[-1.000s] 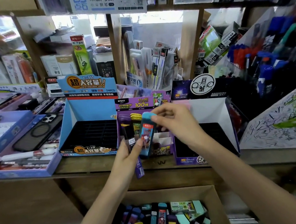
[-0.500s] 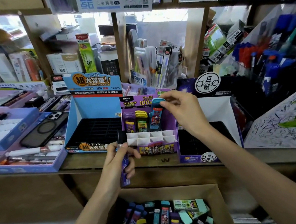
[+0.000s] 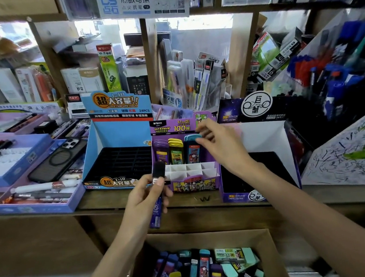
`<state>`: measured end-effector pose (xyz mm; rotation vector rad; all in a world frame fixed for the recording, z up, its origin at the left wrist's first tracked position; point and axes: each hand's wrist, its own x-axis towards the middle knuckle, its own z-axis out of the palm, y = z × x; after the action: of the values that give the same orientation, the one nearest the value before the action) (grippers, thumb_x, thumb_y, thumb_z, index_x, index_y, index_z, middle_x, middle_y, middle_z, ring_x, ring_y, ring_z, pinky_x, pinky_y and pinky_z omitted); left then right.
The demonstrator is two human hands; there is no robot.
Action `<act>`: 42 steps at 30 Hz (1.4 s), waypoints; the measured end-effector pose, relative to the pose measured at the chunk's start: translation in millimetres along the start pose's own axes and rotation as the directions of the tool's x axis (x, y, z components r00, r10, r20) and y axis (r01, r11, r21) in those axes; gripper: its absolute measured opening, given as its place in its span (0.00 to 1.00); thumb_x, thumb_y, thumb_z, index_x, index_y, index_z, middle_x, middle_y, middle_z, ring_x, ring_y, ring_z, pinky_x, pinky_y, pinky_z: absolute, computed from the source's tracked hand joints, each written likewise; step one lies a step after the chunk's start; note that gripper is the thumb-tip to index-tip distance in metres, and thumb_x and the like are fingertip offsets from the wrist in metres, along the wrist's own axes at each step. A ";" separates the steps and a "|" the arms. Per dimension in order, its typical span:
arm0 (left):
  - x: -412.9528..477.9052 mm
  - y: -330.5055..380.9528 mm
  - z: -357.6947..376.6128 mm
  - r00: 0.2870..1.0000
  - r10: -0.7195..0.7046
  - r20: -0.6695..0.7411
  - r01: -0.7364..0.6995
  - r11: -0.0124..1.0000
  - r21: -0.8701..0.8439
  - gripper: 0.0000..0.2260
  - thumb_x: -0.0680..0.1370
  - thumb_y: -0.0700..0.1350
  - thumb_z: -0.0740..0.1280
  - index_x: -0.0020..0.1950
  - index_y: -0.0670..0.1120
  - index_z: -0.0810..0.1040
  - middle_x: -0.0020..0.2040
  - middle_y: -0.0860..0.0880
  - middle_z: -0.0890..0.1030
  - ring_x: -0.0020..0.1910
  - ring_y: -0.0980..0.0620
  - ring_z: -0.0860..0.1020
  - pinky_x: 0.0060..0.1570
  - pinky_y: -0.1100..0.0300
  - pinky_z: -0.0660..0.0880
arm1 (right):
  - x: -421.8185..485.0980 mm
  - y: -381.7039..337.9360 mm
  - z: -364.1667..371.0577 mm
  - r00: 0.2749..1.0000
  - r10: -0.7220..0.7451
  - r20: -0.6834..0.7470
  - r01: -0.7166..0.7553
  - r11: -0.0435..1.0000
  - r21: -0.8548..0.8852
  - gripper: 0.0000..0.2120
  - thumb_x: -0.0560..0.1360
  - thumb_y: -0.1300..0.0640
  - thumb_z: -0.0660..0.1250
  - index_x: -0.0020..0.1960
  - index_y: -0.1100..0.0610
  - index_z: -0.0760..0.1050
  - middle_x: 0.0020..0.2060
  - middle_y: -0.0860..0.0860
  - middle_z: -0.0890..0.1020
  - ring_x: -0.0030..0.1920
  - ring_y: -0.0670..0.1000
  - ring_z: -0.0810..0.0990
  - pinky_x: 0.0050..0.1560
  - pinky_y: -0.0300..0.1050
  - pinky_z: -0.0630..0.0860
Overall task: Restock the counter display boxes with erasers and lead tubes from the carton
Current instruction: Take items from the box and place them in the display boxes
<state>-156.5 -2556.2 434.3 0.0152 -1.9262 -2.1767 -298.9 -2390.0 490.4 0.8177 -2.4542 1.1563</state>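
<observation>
Mid-restock: right hand (image 3: 222, 147) pinches the cap of the teal tube (image 3: 192, 148), which is seated in the back row of the purple display box (image 3: 193, 183). Left hand (image 3: 145, 196) grips a dark-capped lead tube (image 3: 158, 170) over the table (image 3: 97, 202) edge, above the carton (image 3: 267, 243). Likely next: drop it in an empty front cell. Cells are narrow, and the blue box (image 3: 116, 133) sits just beside on the left.

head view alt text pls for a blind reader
A person's right hand pinches the cap of a teal lead tube standing in a purple display box. The left hand grips a purple lead tube over an open carton of more tubes and erasers.
</observation>
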 end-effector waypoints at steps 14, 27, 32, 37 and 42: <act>6.6 22.4 8.6 0.995 0.101 0.010 -0.101 0.992 0.077 0.10 0.73 0.48 0.64 0.49 0.42 0.74 0.35 0.47 0.81 0.32 0.52 0.78 0.32 0.58 0.76 | -35.7 -74.6 3.1 0.936 0.057 0.347 -0.172 0.935 0.310 0.06 0.74 0.57 0.68 0.51 0.53 0.78 0.43 0.45 0.81 0.46 0.44 0.79 0.48 0.37 0.76; 27.0 5.0 -130.9 0.987 0.162 -0.007 -0.021 0.175 0.984 0.25 0.74 0.59 0.66 0.67 0.48 0.73 0.68 0.50 0.73 0.69 0.48 0.68 0.66 0.50 0.63 | 28.5 -117.4 14.3 0.999 0.008 0.047 -0.026 0.920 0.390 0.07 0.73 0.62 0.69 0.46 0.51 0.76 0.41 0.48 0.80 0.42 0.51 0.81 0.47 0.53 0.79; 19.3 2.1 -134.1 0.951 0.308 0.026 -0.112 0.266 0.958 0.10 0.74 0.46 0.70 0.54 0.44 0.79 0.51 0.48 0.80 0.52 0.46 0.77 0.50 0.52 0.74 | 55.8 -140.2 71.4 0.995 -0.093 0.044 0.075 0.951 0.301 0.06 0.73 0.63 0.69 0.50 0.56 0.78 0.40 0.47 0.78 0.39 0.45 0.77 0.45 0.43 0.75; 6.7 -1.1 -140.2 0.927 0.376 0.022 -0.133 0.273 0.953 0.10 0.73 0.45 0.72 0.51 0.44 0.80 0.47 0.48 0.81 0.48 0.48 0.78 0.45 0.56 0.74 | 77.6 -145.2 129.7 0.983 -0.174 0.066 0.168 0.982 0.091 0.09 0.74 0.62 0.68 0.54 0.60 0.77 0.47 0.56 0.83 0.47 0.56 0.79 0.50 0.51 0.74; 1.2 -6.8 -144.7 0.912 0.405 0.062 -0.193 0.292 0.937 0.11 0.72 0.41 0.73 0.53 0.43 0.81 0.50 0.48 0.82 0.50 0.47 0.80 0.48 0.56 0.75 | 90.3 -142.9 159.7 0.981 -0.166 0.104 0.162 0.986 0.048 0.08 0.74 0.63 0.68 0.52 0.62 0.79 0.46 0.58 0.83 0.48 0.58 0.80 0.50 0.54 0.75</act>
<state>-135.3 -2697.1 408.5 0.0448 -2.4931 -0.5324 -288.0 -2620.2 520.8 1.0986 -2.4007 1.1310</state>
